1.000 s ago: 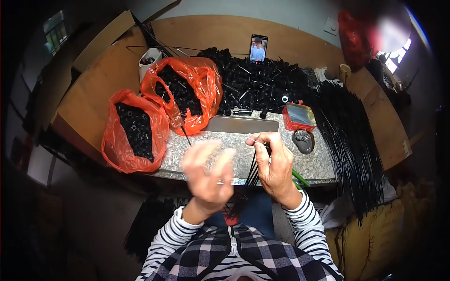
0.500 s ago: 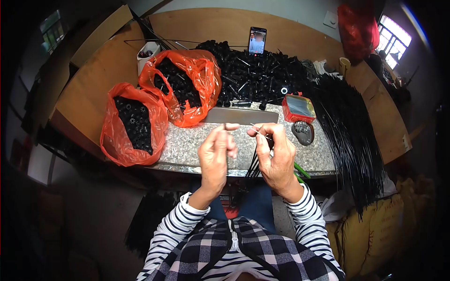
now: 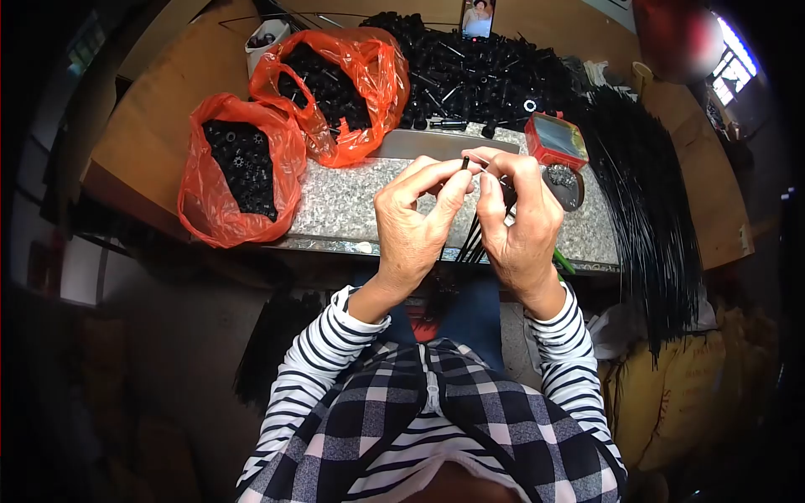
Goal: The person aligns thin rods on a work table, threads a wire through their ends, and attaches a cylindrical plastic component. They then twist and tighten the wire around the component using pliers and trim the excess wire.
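Note:
My left hand (image 3: 417,214) pinches a small black piece (image 3: 465,163) between thumb and forefinger, close over the front of the stone worktop (image 3: 331,197). Right beside it, my right hand (image 3: 521,220) is closed on thin pale pins (image 3: 481,167), their tips pointing toward the black piece. Several thin black rods (image 3: 475,238) hang below my fingers, partly hidden by the right hand. Whether pins and black piece touch is too small to tell.
Two red plastic bags (image 3: 289,178) of black parts stand left. Behind are a metal plate (image 3: 419,145), a heap of black parts (image 3: 470,80) and a phone (image 3: 477,17). At right are a red tin (image 3: 557,141), a dish of pins (image 3: 562,178) and long black rods (image 3: 646,210).
My left hand has come from the left up against the right, now with a black piece in its fingertips. The view has tilted down, so the worktop sits higher.

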A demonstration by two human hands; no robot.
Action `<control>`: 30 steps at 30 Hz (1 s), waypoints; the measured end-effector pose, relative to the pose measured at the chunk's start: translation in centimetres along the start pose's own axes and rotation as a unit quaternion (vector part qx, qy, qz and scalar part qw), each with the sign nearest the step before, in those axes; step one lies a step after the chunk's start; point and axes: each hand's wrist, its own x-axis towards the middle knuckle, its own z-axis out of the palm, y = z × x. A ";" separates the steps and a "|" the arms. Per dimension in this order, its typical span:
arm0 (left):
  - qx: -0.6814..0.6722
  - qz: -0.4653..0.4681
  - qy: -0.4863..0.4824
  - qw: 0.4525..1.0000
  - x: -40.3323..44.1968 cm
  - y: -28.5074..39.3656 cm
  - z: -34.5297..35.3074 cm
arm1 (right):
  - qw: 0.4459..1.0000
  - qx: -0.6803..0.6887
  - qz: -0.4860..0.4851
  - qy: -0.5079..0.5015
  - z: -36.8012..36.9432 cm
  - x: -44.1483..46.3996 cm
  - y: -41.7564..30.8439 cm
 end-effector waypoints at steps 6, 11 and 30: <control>0.035 0.047 0.011 0.998 -0.1 -0.4 0.0 | 1.000 -0.008 0.011 -0.017 0.0 0.1 -0.4; 0.053 0.055 0.022 0.997 -0.2 0.0 0.0 | 1.000 -0.006 0.019 -0.011 0.0 0.0 -0.4; 0.057 0.076 0.040 0.995 -0.5 0.4 0.7 | 0.989 -0.136 0.040 -0.035 0.0 0.2 -1.7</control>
